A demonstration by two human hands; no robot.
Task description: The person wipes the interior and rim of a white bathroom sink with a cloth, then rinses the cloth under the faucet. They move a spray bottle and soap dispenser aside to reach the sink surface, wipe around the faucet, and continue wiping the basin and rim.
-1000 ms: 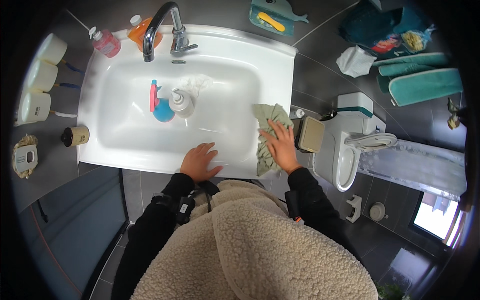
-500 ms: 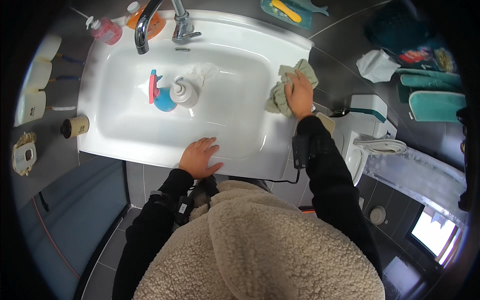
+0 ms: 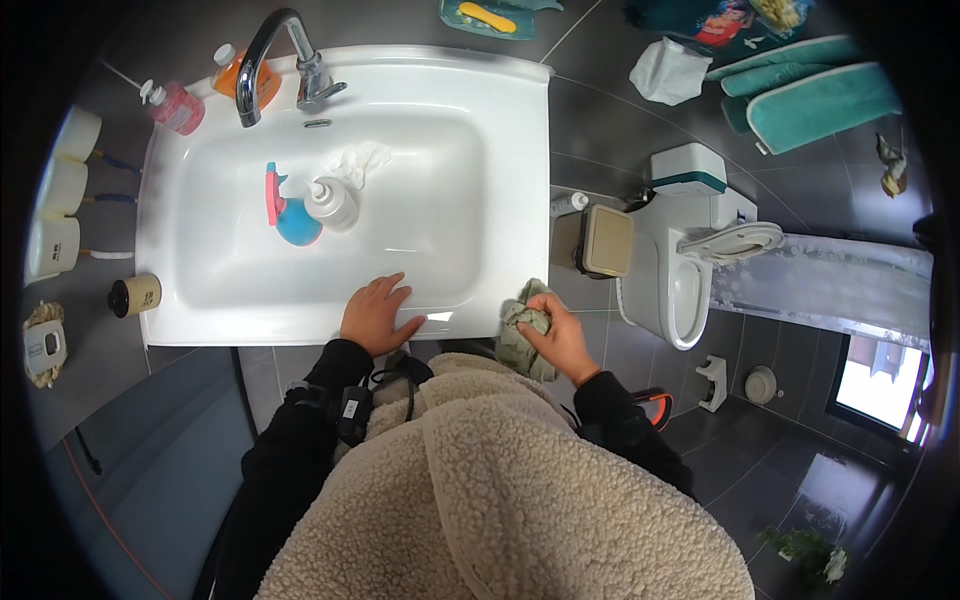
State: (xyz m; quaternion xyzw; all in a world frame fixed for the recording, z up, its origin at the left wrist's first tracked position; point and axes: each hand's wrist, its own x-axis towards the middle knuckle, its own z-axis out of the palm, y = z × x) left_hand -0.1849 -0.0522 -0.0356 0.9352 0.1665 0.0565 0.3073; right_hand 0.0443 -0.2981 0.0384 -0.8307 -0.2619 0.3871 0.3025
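My right hand [image 3: 558, 335] grips a crumpled grey-green cloth [image 3: 522, 325] just off the front right corner of the white washbasin [image 3: 500, 180]. My left hand [image 3: 377, 313] lies flat, fingers spread, on the basin's front rim. Inside the bowl sit a blue and pink bottle [image 3: 288, 210], a white pump bottle [image 3: 332, 203] and a crumpled white tissue [image 3: 358, 160]. The chrome tap [image 3: 272, 55] stands at the back of the basin.
A pink bottle [image 3: 176, 105] and an orange bottle [image 3: 250, 75] stand by the tap. A small bin with a beige lid [image 3: 603, 240] and a white toilet [image 3: 690, 260] are to the right on the dark tiled floor. Teal towels [image 3: 810, 90] lie further back.
My right hand has carried the cloth from the basin's right rim back to the front right corner, off the basin. My left hand has stayed on the front rim.
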